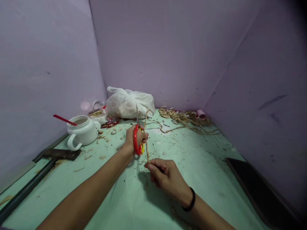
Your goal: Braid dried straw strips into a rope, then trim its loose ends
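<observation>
My left hand [133, 138] is closed around a pair of scissors [136, 140] with red and yellow handles. Their blades point away from me. A braided straw cord [147, 151] runs beside the left fingers and down to my right hand [165, 177]. The right thumb and fingers pinch its near end. Past the left hand, the cord's far end rises in front of a white plastic bag [130, 103]. Whether the left fingertips also grip the cord I cannot tell. A dark band circles the right wrist.
A white pot [82, 135] with a red stick in it stands left, behind a hammer [62, 154]. Straw cords [189, 119] and a pink spool [200, 114] lie at the back right. A dark flat slab [254, 188] lies right. Straw scraps litter the green tabletop [115, 195]; walls enclose it.
</observation>
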`<state>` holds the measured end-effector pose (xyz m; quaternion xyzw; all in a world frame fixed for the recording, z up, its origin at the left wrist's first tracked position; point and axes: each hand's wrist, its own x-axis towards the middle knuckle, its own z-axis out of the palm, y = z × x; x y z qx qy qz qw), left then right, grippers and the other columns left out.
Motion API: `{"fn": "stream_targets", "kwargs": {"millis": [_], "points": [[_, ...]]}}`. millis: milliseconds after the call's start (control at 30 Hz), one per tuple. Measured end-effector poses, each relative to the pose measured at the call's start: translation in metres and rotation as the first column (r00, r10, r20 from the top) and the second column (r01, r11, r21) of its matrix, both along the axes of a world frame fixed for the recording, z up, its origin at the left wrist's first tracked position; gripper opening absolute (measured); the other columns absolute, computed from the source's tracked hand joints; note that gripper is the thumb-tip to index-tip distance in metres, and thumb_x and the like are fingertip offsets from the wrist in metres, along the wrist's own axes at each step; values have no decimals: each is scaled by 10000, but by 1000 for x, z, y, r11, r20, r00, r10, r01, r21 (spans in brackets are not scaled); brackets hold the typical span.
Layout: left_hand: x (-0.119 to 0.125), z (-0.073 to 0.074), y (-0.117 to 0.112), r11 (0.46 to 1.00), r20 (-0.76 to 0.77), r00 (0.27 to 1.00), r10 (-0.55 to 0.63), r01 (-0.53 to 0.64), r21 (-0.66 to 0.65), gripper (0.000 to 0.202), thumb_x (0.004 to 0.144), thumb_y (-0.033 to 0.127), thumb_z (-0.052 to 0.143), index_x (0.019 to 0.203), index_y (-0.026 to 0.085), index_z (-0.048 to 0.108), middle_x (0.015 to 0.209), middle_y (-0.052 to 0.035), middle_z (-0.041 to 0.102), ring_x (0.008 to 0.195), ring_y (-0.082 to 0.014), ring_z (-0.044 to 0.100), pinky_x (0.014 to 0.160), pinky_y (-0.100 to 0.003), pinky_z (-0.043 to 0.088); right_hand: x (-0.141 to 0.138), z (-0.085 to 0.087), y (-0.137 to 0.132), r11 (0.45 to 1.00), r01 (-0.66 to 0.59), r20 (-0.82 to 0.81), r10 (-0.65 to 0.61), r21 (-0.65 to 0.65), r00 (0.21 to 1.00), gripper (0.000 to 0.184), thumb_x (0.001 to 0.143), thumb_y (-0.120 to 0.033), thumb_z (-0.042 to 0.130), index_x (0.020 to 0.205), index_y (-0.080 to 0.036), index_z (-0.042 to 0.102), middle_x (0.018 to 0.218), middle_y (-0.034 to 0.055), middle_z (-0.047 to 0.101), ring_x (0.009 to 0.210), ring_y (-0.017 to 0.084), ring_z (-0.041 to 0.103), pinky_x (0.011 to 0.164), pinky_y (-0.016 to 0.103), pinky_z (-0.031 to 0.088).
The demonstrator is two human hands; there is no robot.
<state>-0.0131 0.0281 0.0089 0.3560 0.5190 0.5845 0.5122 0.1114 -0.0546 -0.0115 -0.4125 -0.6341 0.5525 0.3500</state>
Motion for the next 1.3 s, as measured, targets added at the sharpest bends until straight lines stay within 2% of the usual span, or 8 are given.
{"fn": "stream_targets", "kwargs": {"millis": [200,400,633,733,867,967,1133,1300], "points": [[4,5,-10,990,-95,995,4,10,140,256,541,144,592,746,185,444,481,66,489,363,-53,414,379,-163,319,1,6,8,975,-25,-205,-21,-221,979,357,642,-448,661,801,-130,622,630,17,557,541,96,480,510,218,390],[0,-8,-7,963,-224,973,63,0,271,231,582,202,615,766,186,477,534,58,492,414,-61,432,413,-177,341,4,20,7,951,-13,-292,-81,-308,953,407,566,-372,740,894,-148,647,831,54,618,704,129,556,604,235,445],[2,-2,-7,959,-188,980,69,-13,283,248,566,204,627,768,179,484,525,56,491,415,-63,435,406,-173,322,-3,8,14,918,61,-363,-215,-392,907,349,544,-326,757,798,-118,638,594,20,615,514,101,545,539,246,453],[7,4,-13,986,-122,992,14,6,166,244,545,153,590,747,186,456,479,68,477,374,-56,411,379,-165,301,-3,5,13,933,35,-375,-177,-357,910,298,535,-326,758,713,-116,646,572,32,623,506,116,561,535,263,467],[17,1,-19,997,-37,997,-73,73,6,249,518,118,546,731,191,440,412,84,435,331,-51,367,338,-148,239,0,3,6,985,72,-311,-119,-159,943,198,618,-333,701,664,-144,666,572,28,622,513,119,557,532,260,467],[18,-7,-17,993,49,992,-114,113,13,275,519,139,575,756,191,446,430,80,451,351,-59,399,348,-150,268,4,0,6,996,77,-243,-86,-45,966,165,663,-322,669,663,-157,668,601,30,629,540,124,562,565,263,468],[9,-13,-11,971,56,987,-153,140,195,307,554,195,634,804,197,455,505,63,506,453,-92,493,402,-173,344,6,3,12,974,-22,-269,-40,-224,962,243,624,-360,697,699,-144,614,608,23,622,549,108,556,556,242,443],[10,-5,-19,964,-65,993,-99,112,243,293,566,187,637,800,199,463,518,83,488,412,-62,440,420,-183,360,1,9,14,960,54,-275,-133,-276,952,265,569,-294,729,743,-137,605,626,13,610,556,99,538,558,230,414]]}}
